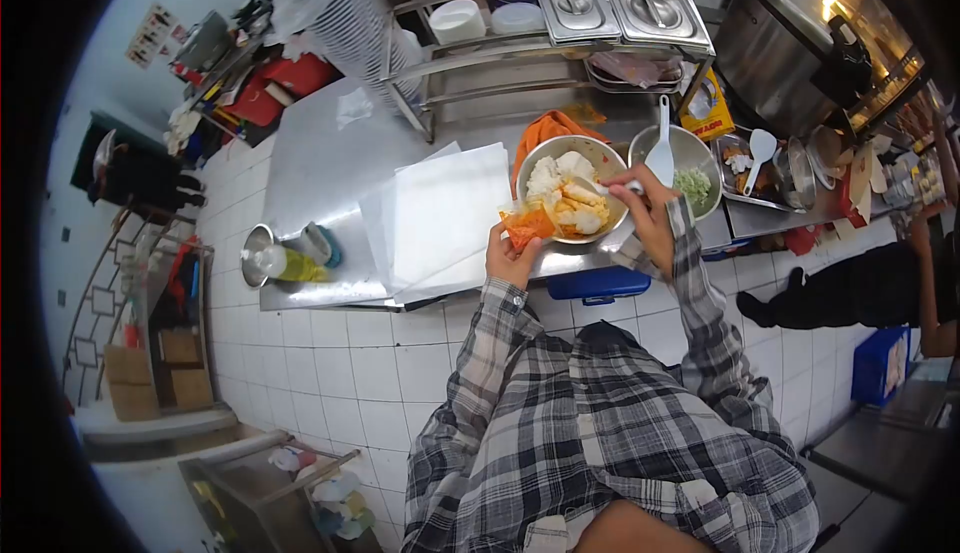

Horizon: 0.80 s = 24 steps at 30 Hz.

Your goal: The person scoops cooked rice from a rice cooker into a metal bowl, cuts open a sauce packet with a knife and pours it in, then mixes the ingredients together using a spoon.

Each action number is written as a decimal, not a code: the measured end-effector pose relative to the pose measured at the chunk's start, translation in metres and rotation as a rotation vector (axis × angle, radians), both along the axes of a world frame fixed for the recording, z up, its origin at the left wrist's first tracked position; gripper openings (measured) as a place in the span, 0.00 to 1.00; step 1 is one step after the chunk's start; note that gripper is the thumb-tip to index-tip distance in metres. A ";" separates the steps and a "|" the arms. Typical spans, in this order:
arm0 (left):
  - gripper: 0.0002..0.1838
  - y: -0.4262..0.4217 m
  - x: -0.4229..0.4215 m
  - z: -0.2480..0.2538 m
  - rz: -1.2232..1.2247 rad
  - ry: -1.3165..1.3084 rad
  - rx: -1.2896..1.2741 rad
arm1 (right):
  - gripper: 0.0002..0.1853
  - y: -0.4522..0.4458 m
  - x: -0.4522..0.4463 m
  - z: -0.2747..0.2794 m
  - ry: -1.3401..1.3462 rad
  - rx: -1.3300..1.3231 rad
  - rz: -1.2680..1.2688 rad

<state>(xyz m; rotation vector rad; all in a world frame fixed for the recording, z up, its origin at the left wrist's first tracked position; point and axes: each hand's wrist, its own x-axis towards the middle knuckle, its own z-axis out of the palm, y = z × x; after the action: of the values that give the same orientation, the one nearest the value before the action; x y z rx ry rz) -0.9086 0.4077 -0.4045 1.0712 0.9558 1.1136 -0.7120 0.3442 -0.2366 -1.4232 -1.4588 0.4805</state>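
A metal bowl [605, 157] holds white rice [548, 178] and an orange-yellow mix. At the bowl's near left edge, my left hand [512, 261] is closed on a small clear bag [528, 223] with orange contents. My right hand [655, 223] grips the handle of a white spoon [590, 186], whose head is down in the bowl. An orange cloth [545, 136] lies behind the bowl. To the right stands a second bowl [705, 138] with chopped green pieces [692, 186] and a white rice paddle [661, 158].
White paper sheets [450, 218] lie left of the bowl. A yellow bottle [298, 265] stands at the table's left end. Lidded metal trays [655, 8] sit on the shelf. A large pot [780, 48] is at back right. One person [860, 288] stands at right, another [150, 178] far left.
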 end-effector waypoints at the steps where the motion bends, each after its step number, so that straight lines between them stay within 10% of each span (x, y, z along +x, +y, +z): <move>1: 0.30 0.006 0.001 -0.003 -0.007 0.008 -0.010 | 0.06 -0.009 -0.007 0.010 0.003 -0.046 -0.032; 24: 0.12 0.070 -0.020 -0.017 -0.396 0.085 -0.507 | 0.11 0.007 -0.086 -0.022 0.064 -0.217 0.006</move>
<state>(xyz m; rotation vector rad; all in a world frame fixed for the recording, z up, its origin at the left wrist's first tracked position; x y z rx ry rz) -0.9288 0.4781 -0.4218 0.8404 0.9716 0.4667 -0.7976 0.3513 -0.2585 -1.5580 -1.3933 0.6990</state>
